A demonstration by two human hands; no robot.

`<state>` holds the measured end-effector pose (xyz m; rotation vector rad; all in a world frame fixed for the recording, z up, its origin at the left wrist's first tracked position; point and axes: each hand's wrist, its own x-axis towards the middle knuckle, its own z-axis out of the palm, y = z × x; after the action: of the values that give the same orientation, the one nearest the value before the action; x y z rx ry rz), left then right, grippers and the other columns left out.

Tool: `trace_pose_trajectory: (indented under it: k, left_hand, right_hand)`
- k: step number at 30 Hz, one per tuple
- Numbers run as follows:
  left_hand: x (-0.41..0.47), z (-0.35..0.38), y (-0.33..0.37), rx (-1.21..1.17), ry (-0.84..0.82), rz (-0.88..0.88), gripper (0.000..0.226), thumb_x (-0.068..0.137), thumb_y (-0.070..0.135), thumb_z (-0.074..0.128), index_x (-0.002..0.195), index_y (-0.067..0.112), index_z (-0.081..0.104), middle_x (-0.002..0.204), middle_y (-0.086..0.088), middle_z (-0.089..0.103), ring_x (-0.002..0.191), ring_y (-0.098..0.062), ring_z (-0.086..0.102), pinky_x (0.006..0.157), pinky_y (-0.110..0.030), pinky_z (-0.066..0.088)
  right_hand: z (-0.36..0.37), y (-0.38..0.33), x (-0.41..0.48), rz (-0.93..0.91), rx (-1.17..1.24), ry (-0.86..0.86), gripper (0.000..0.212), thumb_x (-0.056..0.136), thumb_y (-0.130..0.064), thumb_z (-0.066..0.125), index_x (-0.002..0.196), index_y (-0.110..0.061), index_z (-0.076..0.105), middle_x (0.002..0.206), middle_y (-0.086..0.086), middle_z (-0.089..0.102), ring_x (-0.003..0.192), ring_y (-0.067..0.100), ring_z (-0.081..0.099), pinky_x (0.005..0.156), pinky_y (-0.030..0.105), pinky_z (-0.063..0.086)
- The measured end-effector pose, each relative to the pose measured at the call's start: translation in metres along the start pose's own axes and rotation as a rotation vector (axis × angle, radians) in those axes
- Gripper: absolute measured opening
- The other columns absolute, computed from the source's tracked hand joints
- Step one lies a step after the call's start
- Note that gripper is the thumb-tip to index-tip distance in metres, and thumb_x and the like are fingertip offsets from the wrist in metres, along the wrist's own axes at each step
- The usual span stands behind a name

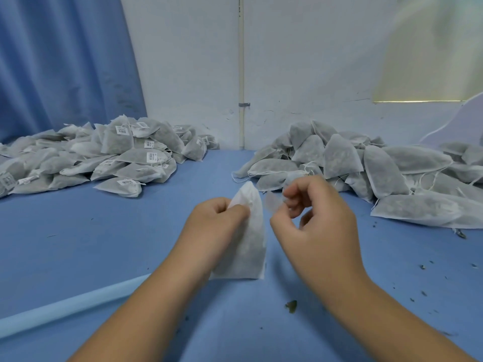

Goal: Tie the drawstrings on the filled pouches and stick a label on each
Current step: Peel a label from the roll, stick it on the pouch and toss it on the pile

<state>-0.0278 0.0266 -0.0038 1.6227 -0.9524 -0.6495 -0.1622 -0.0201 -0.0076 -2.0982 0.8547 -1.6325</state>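
Head view, nearest first: one filled pouch (247,239) stands upright on the blue table (78,244), its bottom edge touching the surface, directly in front of the person. The left hand (214,223) pinches the gathered neck of this pouch between thumb and fingers. The right hand (316,215) hovers just beside the neck, fingers curled narrow around something pale and blurred; whether that is drawstring or a label cannot be told. No label shows on this pouch, so it judges as mid-tying, labelling still due. Dark crumbs (291,306) lie scattered on the table near the right forearm; a pale tube (73,307) lies across the near left. Neither obstructs the hands. Farther left, a labelled pile (104,158) of pouches bearing barcode stickers appears finished. Farther right, an unlabelled pile (366,165), with loose strings trailing, remains to be done and looks comparably large. Work is judged roughly half complete.
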Motion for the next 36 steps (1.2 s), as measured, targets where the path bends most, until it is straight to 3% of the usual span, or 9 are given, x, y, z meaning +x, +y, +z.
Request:
trace_pose_trajectory:
  k: [5,9,15,20,27,32,36]
  left_hand:
    - [-0.002,0.006,0.002,0.043,0.080,0.045,0.014,0.079,0.021,0.057,0.067,0.020,0.052,0.059,0.004,0.041,0.056,-0.014,0.037,0.059,-0.030,0.032]
    - [-0.002,0.005,0.002,-0.002,0.061,0.062,0.019,0.081,0.018,0.059,0.072,0.002,0.055,0.062,-0.001,0.049,0.058,-0.015,0.044,0.059,-0.031,0.036]
    - [-0.007,0.008,0.004,-0.204,-0.087,-0.005,0.007,0.085,0.010,0.058,0.078,0.008,0.059,0.067,-0.008,0.061,0.060,-0.018,0.060,0.054,-0.028,0.052]
    - [-0.009,0.006,0.005,-0.257,-0.136,0.002,0.009,0.086,0.009,0.057,0.078,0.008,0.060,0.059,-0.002,0.065,0.054,-0.013,0.061,0.056,-0.030,0.052]
    - [-0.010,0.005,0.005,-0.318,-0.173,0.010,0.015,0.084,0.004,0.053,0.072,0.006,0.062,0.063,-0.007,0.063,0.057,-0.016,0.062,0.057,-0.029,0.055]
    - [-0.007,-0.001,0.006,-0.439,-0.307,-0.017,0.023,0.088,0.002,0.048,0.082,0.001,0.070,0.078,-0.014,0.069,0.070,-0.022,0.069,0.065,-0.032,0.059]
    - [-0.004,-0.006,0.005,-0.545,-0.400,-0.039,0.031,0.094,0.011,0.050,0.083,0.007,0.079,0.093,-0.016,0.075,0.084,-0.025,0.072,0.074,-0.036,0.061]
  right_hand:
    - [0.001,-0.004,-0.004,-0.149,-0.135,0.049,0.024,0.070,-0.006,0.063,0.092,-0.016,0.057,0.081,-0.016,0.046,0.074,0.004,0.045,0.059,0.018,0.038]
    - [-0.004,-0.005,0.000,-0.183,-0.163,0.102,0.023,0.071,-0.006,0.061,0.093,-0.012,0.059,0.079,-0.011,0.046,0.072,0.003,0.042,0.061,0.018,0.037]
    - [0.002,-0.003,-0.005,-0.351,-0.312,0.012,0.027,0.068,0.001,0.062,0.094,-0.003,0.065,0.080,0.006,0.058,0.072,0.024,0.057,0.064,0.031,0.043]
    - [0.006,0.001,-0.007,-0.342,-0.320,-0.087,0.033,0.066,0.003,0.065,0.098,-0.002,0.065,0.081,0.007,0.060,0.072,0.026,0.058,0.067,0.030,0.042]
    - [0.008,-0.001,-0.010,-0.308,-0.299,-0.197,0.040,0.068,-0.001,0.065,0.107,-0.005,0.064,0.083,0.003,0.061,0.075,0.026,0.059,0.068,0.032,0.043]
    - [0.006,0.001,-0.009,-0.314,-0.324,-0.228,0.043,0.070,-0.003,0.062,0.113,-0.005,0.064,0.085,0.003,0.063,0.077,0.026,0.061,0.068,0.037,0.052]
    - [0.002,0.005,-0.007,-0.288,-0.359,-0.280,0.049,0.071,0.000,0.071,0.119,-0.005,0.062,0.089,0.004,0.066,0.081,0.027,0.064,0.069,0.040,0.055]
